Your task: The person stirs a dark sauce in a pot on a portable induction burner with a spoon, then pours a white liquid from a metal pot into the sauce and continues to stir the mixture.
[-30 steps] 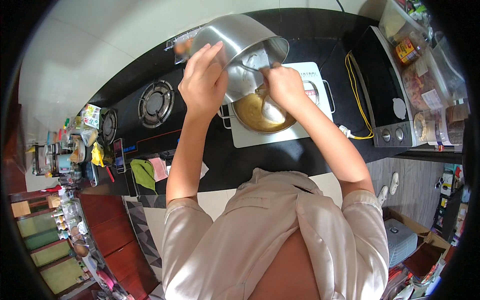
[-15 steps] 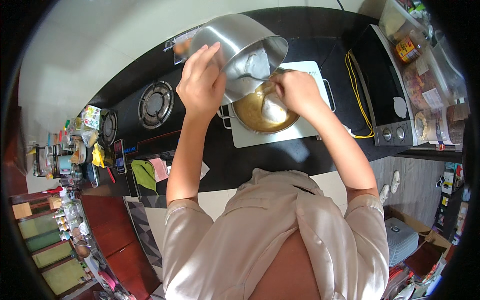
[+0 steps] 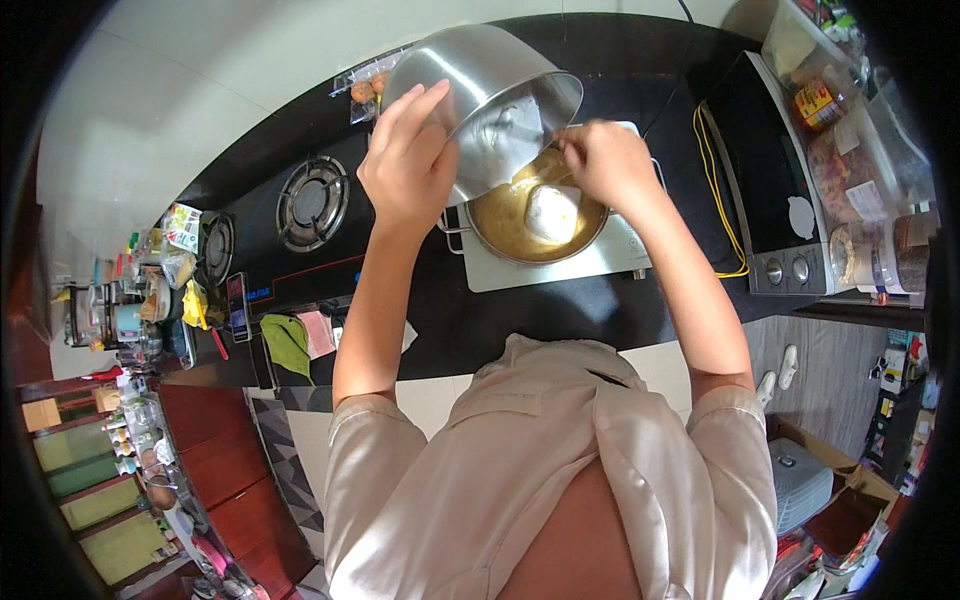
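My left hand (image 3: 408, 165) is closed on the side of a deep stainless-steel pot (image 3: 440, 65), tipped with its mouth to the right and down. A white mass (image 3: 515, 130) clings to its inside wall. Below its rim stands a wide pan (image 3: 540, 262) of golden-brown liquid, with a white lump (image 3: 552, 213) lying in it. My right hand (image 3: 610, 168) is closed on a thin metal handle, seemingly a spoon (image 3: 562, 136), at the tipped pot's mouth; the spoon's end is hard to make out.
The pan sits on a white portable cooktop (image 3: 490, 280). A gas burner (image 3: 312, 203) is to the left, eggs in a bag (image 3: 362, 92) behind the pot. A microwave (image 3: 775, 170), yellow cable (image 3: 716, 205) and food containers (image 3: 860, 180) line the right. Cloths (image 3: 288, 348) hang at the front edge.
My right hand has shifted slightly up and to the right, drawing the spoon back from inside the pot. The white lump in the pan shows a little differently; the tipped pot has barely moved.
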A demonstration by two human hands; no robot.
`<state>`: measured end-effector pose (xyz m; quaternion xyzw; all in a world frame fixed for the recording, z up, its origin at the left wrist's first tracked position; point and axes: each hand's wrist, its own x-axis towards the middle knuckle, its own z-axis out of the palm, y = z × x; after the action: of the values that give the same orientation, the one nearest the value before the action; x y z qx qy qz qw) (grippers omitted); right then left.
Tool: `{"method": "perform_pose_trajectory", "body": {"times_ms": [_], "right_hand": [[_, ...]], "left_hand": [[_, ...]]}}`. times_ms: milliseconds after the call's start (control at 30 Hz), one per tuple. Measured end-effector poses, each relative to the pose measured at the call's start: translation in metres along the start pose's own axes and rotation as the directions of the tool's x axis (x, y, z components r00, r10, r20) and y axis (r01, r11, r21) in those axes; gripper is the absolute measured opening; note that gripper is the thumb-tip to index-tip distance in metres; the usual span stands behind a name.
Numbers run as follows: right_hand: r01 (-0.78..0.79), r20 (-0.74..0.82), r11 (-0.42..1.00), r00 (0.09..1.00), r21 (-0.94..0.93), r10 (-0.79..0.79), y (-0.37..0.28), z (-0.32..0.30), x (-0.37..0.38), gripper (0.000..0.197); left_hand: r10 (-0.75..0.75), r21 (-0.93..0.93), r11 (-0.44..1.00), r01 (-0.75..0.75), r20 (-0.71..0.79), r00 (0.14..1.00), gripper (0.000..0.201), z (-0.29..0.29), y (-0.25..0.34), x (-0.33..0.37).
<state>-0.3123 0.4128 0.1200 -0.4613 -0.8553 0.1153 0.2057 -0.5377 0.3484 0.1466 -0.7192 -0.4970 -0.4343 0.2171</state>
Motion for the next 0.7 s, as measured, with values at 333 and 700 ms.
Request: {"method": "perform_pose_trajectory", "body": {"times_ms": [333, 700], "right_hand": [[-0.037, -0.097, 0.944, 0.993, 0.329, 0.073, 0.031, 0.048, -0.034, 0.020], [-0.112, -0.044, 0.956, 0.991, 0.272, 0.129, 0.019, 0.043, -0.021, 0.023]], "left_hand": [[0.035, 0.012, 0.999, -0.034, -0.008, 0.999, 0.023, 0.006, 0.005, 0.002], [0.032, 0.021, 0.999, -0.032, 0.002, 0.999, 0.024, 0.007, 0.007, 0.002]]}}
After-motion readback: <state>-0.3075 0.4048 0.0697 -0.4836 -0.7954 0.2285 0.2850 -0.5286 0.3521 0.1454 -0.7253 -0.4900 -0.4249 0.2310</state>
